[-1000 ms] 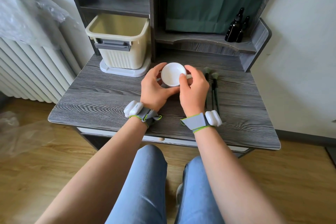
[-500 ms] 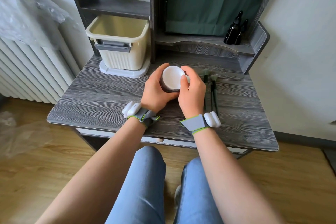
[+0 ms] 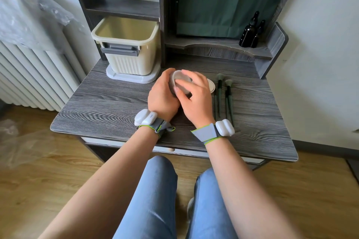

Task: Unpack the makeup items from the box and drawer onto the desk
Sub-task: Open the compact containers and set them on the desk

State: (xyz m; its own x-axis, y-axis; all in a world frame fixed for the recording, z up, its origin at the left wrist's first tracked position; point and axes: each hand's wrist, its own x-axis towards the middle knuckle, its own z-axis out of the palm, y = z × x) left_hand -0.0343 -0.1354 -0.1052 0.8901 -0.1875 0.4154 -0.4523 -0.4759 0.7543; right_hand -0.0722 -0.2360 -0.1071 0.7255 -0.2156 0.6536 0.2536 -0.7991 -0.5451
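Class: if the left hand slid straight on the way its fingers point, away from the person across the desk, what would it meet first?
Likely the cream storage box; the left hand, gripping the white jar, points roughly there, though depth is unclear.

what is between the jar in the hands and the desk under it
Nothing visible. The left hand and right hand hold the jar over bare desk; the lid and brushes lie off to the right.
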